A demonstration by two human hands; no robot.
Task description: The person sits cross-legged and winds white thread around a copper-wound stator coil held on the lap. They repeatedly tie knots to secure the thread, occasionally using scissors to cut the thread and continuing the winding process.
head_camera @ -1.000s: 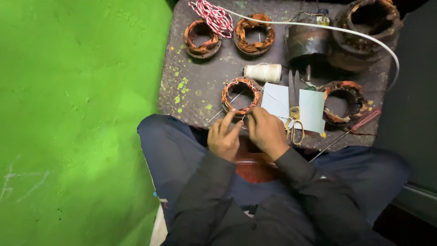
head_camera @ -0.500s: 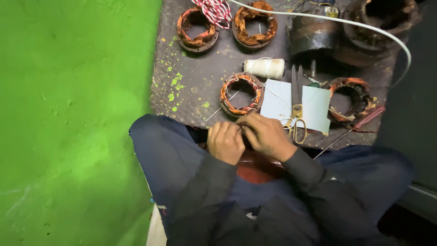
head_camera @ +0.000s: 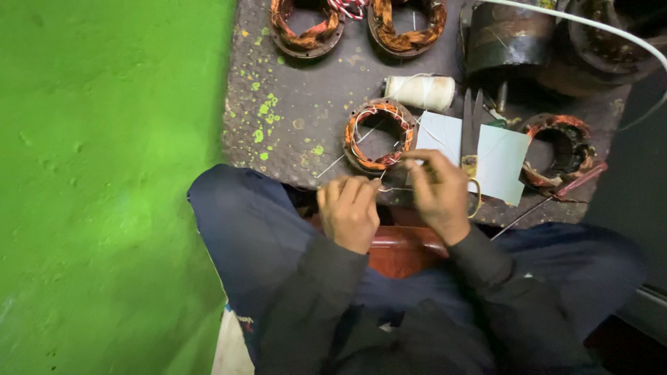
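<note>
A copper-wound motor stator ring (head_camera: 379, 135) lies on the dark board (head_camera: 299, 118) just ahead of my hands. My left hand (head_camera: 349, 208) is curled at the board's near edge, pinching thin white thread (head_camera: 332, 165) that runs up to the ring. My right hand (head_camera: 436, 191) sits beside it, fingertips closed on the same thread at the ring's near rim. A spool of white thread (head_camera: 420, 90) lies behind the ring. Scissors (head_camera: 472, 139) rest on white paper sheets (head_camera: 499, 160) to the right of my right hand.
Two more wound stators (head_camera: 306, 24) (head_camera: 406, 28) lie at the board's far edge, another stator (head_camera: 559, 149) at the right with a red-handled screwdriver (head_camera: 566, 189). Dark metal motor housings (head_camera: 507, 38) and a white cable (head_camera: 611, 31) are at the back right. A green floor (head_camera: 104, 187) fills the left.
The view has shifted so the board sits higher in frame. Both hands have drawn back from the ring toward my body, pulling the thread, with the right hand now at the ring's near rim.
</note>
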